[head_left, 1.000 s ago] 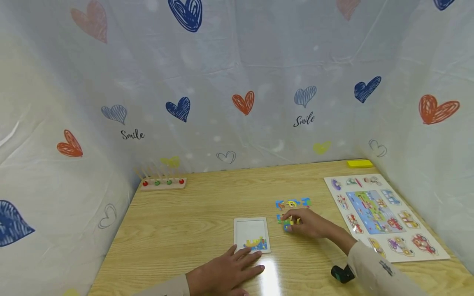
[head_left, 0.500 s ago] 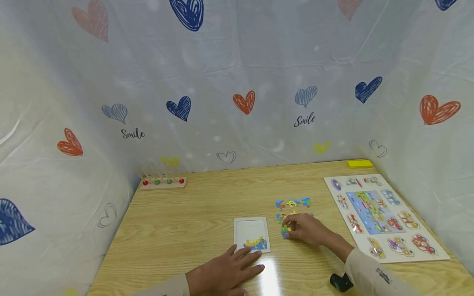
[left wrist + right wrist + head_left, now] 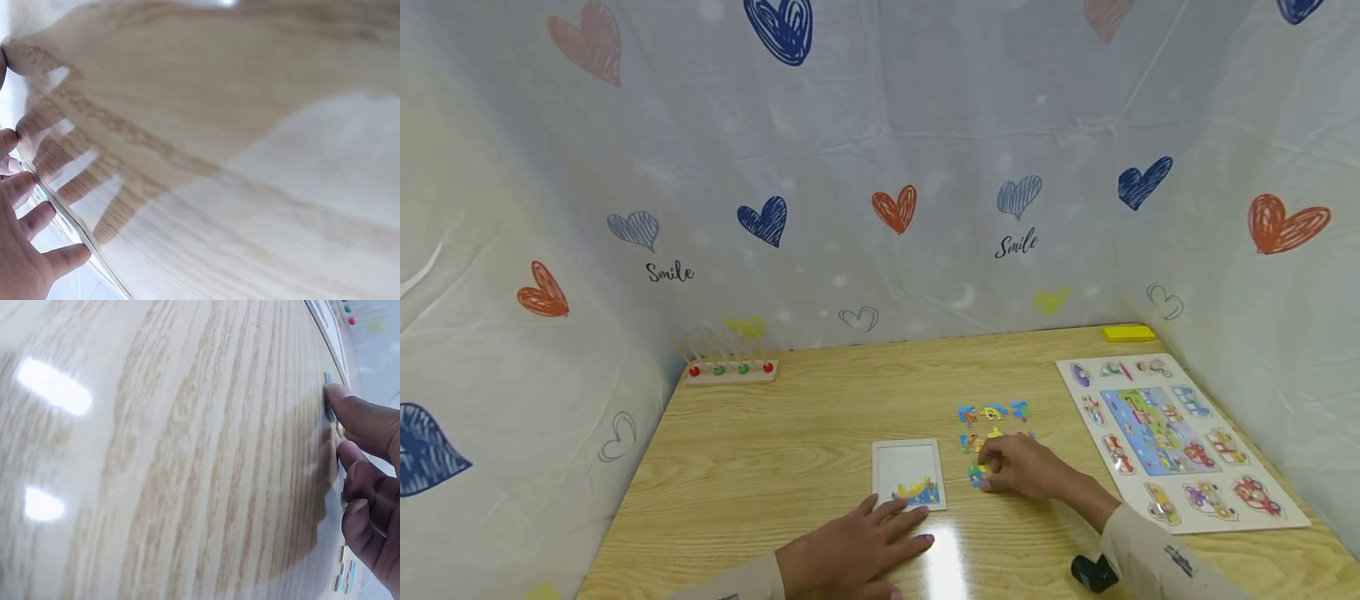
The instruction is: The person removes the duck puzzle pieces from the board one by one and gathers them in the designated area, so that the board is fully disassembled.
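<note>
A small white puzzle frame [image 3: 908,460] lies flat on the table, with several joined pieces [image 3: 917,492] of yellow and blue along its bottom. My left hand [image 3: 859,546] rests with spread, fairly straight fingers on its lower edge; in the left wrist view the fingertips touch the frame's rim [image 3: 78,226]. To the right, my right hand [image 3: 1024,467] pinches a blue, green and yellow puzzle piece [image 3: 976,476] between thumb and finger, low at the table. Its thin edge [image 3: 328,397] shows in the right wrist view. Loose puzzle pieces [image 3: 992,412] lie in rows just beyond that hand, partly covered by it.
A large picture board [image 3: 1180,442] lies at the right. A black object [image 3: 1092,573] sits near the right sleeve. A peg stand with red and green beads [image 3: 730,375] stands at the back left, and a yellow block [image 3: 1129,332] at the back right.
My right hand has moved slightly toward me, bringing the pinched puzzle piece closer and uncovering more of the middle row. The left hand stays on the frame.
</note>
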A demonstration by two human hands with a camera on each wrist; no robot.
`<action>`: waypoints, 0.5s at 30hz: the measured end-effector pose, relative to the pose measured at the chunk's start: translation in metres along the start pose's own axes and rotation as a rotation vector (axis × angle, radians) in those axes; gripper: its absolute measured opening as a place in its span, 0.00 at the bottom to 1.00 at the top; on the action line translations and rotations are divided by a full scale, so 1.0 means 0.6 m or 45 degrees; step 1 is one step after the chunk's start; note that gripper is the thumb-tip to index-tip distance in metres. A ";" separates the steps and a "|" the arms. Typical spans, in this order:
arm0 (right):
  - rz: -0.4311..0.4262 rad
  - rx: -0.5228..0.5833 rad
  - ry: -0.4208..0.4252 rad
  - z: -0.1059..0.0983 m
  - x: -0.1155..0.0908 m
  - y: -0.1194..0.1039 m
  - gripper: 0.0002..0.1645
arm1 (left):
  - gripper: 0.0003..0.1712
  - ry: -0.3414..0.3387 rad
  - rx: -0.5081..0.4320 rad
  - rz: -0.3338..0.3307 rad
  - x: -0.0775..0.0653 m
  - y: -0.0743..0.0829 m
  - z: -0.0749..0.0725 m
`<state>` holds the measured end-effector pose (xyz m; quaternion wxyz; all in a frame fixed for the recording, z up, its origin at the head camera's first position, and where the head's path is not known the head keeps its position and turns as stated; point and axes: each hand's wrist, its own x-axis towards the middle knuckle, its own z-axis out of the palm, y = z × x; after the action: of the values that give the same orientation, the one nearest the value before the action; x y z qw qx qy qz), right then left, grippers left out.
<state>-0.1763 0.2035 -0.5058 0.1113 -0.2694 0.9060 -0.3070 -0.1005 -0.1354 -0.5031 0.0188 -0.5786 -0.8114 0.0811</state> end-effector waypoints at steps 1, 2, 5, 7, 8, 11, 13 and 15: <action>-0.003 0.005 -0.001 0.000 0.000 0.001 0.19 | 0.38 -0.006 -0.018 -0.003 0.001 -0.001 -0.001; -0.007 0.006 0.002 0.001 0.000 0.002 0.19 | 0.39 -0.016 -0.034 -0.004 0.001 -0.002 -0.003; -0.012 0.002 0.014 0.001 0.001 0.004 0.18 | 0.41 -0.064 -0.078 -0.008 0.004 -0.007 -0.004; -0.013 -0.011 0.027 0.002 0.001 0.004 0.18 | 0.42 -0.097 -0.082 -0.011 0.007 -0.012 -0.004; -0.013 -0.017 0.033 0.002 0.002 0.004 0.18 | 0.42 -0.110 -0.075 -0.010 0.007 -0.015 -0.004; 0.002 -0.033 0.044 0.003 0.002 0.004 0.17 | 0.43 -0.129 -0.060 -0.012 0.010 -0.021 -0.005; 0.017 -0.032 0.050 0.004 0.001 0.003 0.16 | 0.42 -0.131 -0.055 -0.013 0.010 -0.023 -0.006; 0.026 -0.036 0.058 0.004 0.001 0.002 0.15 | 0.42 -0.137 -0.068 -0.014 0.010 -0.025 -0.007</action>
<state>-0.1767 0.2029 -0.5086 0.0901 -0.2548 0.9152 -0.2991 -0.1158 -0.1340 -0.4969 -0.0399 -0.5692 -0.8162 0.0903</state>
